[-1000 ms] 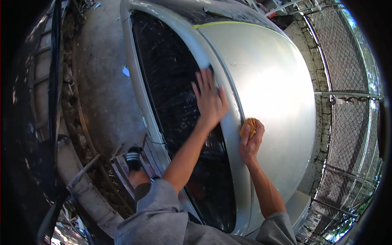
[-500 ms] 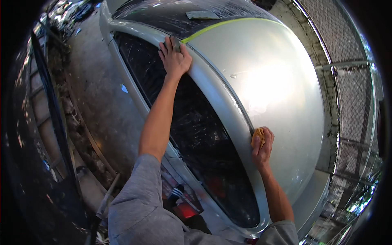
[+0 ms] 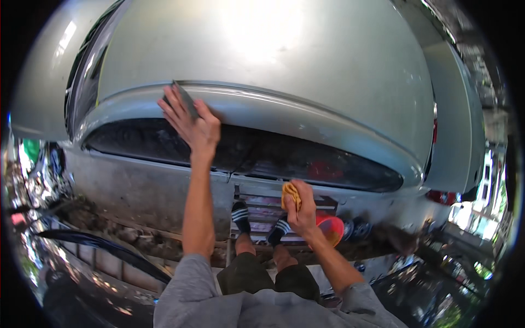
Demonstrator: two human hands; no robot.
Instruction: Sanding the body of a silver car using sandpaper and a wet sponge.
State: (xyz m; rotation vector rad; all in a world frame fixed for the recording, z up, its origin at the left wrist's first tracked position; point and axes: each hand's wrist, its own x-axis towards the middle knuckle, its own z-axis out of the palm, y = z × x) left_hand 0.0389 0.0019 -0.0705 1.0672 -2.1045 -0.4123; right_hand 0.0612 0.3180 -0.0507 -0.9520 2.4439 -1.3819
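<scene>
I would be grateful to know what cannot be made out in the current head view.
In the head view:
Part of the grey pad: covered by the left hand; pinching or pressing is unclear.
Part of the yellow cloth: covered by the right hand.
Part of the red container: behind the right forearm.
Far side of the car roof: cut off at the top.

A slatted bench (image 3: 260,207) stands by a grey concrete floor (image 3: 136,183); bright light (image 3: 486,175) glares at right.
</scene>
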